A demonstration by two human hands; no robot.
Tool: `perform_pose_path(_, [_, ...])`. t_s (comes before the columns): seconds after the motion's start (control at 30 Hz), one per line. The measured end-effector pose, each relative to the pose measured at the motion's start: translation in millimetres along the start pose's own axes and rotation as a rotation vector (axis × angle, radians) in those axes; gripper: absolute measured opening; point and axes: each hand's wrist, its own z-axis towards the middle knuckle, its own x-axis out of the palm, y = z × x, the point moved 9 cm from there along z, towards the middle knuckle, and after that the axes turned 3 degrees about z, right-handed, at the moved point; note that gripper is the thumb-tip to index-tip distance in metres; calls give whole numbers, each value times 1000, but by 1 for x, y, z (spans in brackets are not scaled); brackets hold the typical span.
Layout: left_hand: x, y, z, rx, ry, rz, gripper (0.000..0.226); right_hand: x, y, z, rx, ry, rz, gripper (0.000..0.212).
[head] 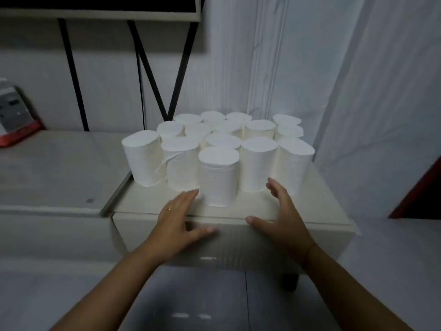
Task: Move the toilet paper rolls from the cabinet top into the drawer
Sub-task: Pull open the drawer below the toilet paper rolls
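Observation:
Several white toilet paper rolls stand upright in a tight cluster on the cream cabinet top [322, 206]. The nearest roll [219, 177] stands at the front middle of the group. My left hand [177, 220] hovers open just left of that roll, fingertips near its base. My right hand [284, 216] is open on its right side, fingers spread, thumb over the cabinet's front edge. Neither hand holds anything. The drawer front [238, 244] below the top edge looks closed and is partly hidden by my hands.
A lower pale surface [55, 175] adjoins the cabinet on the left, with a red and grey object [14, 115] at its far left. Black metal legs [152, 75] of a shelf rise behind. White curtains [358, 91] hang at the right. Tiled floor [214, 304] lies below.

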Motion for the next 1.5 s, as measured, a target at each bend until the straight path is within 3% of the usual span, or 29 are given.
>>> perform_pose_path(0.13, [27, 19, -16, 18, 58, 168, 100, 19, -27, -9, 3, 51, -353, 82])
perform_pose_path(0.33, [35, 25, -17, 81, -36, 270, 86, 35, -40, -13, -88, 83, -627, 70])
perform_pose_path(0.63, [39, 25, -24, 152, -104, 342, 66, 34, -38, -25, -246, -57, -634, 53])
perform_pose_path(1.17, [39, 24, -31, 157, -148, 344, 53, 34, -37, -14, -173, -115, -666, 50])
perform_pose_path(1.5, [36, 16, -34, 125, -138, 359, 58, 34, -38, -13, -108, -68, -659, 52])
